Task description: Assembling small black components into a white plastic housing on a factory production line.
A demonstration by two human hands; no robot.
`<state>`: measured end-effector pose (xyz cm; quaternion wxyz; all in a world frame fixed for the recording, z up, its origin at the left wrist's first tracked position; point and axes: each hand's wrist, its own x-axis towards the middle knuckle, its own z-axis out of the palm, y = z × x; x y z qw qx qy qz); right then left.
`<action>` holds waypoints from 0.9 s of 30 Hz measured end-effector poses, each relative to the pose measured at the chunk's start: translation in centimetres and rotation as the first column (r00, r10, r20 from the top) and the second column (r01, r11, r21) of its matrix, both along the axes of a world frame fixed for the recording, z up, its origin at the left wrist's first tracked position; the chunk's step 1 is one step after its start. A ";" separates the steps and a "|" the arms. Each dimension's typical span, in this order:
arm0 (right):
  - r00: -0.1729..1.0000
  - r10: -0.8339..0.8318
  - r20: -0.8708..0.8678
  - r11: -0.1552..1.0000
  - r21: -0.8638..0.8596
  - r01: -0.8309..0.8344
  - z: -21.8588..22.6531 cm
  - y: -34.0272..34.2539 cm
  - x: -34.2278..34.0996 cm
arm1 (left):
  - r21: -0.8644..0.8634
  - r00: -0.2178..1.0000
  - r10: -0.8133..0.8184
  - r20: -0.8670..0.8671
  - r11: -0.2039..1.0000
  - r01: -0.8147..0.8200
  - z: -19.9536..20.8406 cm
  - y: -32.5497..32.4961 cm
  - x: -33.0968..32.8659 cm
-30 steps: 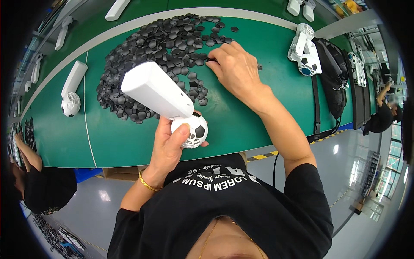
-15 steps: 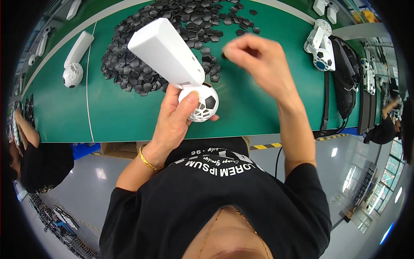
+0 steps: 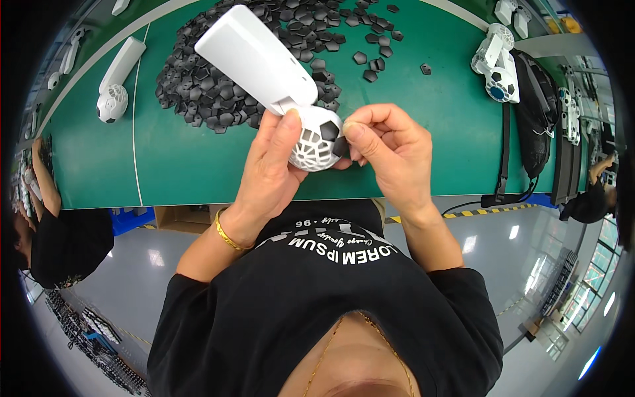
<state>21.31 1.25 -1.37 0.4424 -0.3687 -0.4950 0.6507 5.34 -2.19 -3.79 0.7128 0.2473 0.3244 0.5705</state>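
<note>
In my left hand is a white plastic device with a long rounded handle and a football-patterned ball at its near end. The fingers wrap round the ball, and the handle tilts up and to the left. One black pentagon sits in the ball's surface, beside a white open lattice. My right hand pinches a black pentagon piece between thumb and fingers, against the ball's right side. Whether that piece is seated in the ball I cannot tell. Beyond lies a big pile of black pentagon pieces.
On the green table, another white device lies at the left and more white devices at the right. Beside those is a black bag with straps. A loose pentagon lies apart from the pile. Other people work at both sides.
My right hand has come down and left from above the table to the ball, bringing a black pentagon piece against it. The device has shifted slightly in my left hand's hold.
</note>
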 end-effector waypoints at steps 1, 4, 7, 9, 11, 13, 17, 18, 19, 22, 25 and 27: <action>0.998 -0.048 0.039 0.997 0.054 0.046 0.0 -0.3 -0.3 | -0.028 0.999 0.031 0.029 0.999 -0.031 0.1 0.1 0.1; 0.979 -0.159 0.127 0.961 0.248 0.123 -1.2 -0.4 -1.1 | -0.079 0.993 0.089 0.082 0.993 -0.083 0.5 0.5 0.4; 0.934 -0.289 0.208 0.852 0.501 0.152 -2.3 0.7 -1.3 | -0.124 0.973 0.166 0.158 0.981 -0.147 0.6 0.8 0.8; 0.941 -0.289 0.176 0.863 0.474 0.176 -2.7 2.1 -1.0 | -0.089 0.975 0.170 0.144 0.983 -0.158 0.6 1.6 0.3; 0.944 -0.290 0.160 0.868 0.458 0.190 -2.5 2.2 -0.5 | -0.018 0.976 0.184 0.119 0.983 -0.183 0.6 2.2 -0.3; 0.969 -0.193 0.153 0.962 0.224 0.156 -1.6 1.8 0.2 | -0.014 0.971 0.212 0.110 0.977 -0.211 0.5 1.9 -0.5; 0.985 -0.137 0.103 0.964 0.243 0.108 -1.7 1.1 -1.0 | 0.014 0.960 0.261 0.101 0.964 -0.264 0.4 2.7 -0.7; 0.988 -0.129 0.089 0.948 0.304 0.096 -1.8 1.1 -1.2 | 0.008 0.959 0.263 0.104 0.964 -0.265 0.5 2.7 -0.6; 0.988 -0.130 0.089 0.950 0.298 0.098 -1.8 1.2 -1.1 | -0.006 0.958 0.267 0.105 0.964 -0.268 0.4 2.5 -0.6; 0.940 -0.198 0.279 0.842 0.540 0.017 -1.5 1.8 -0.1 | 0.032 0.958 0.273 0.089 0.960 -0.277 0.4 2.1 -1.4; 0.876 -0.120 0.467 0.880 0.459 -0.124 -1.3 1.4 1.9 | 0.062 0.959 0.269 0.089 0.960 -0.275 0.6 1.8 -2.4; 0.830 -0.068 0.554 0.894 0.403 -0.195 -1.7 0.6 2.4 | 0.118 0.964 0.246 0.103 0.959 -0.258 0.5 1.5 -2.8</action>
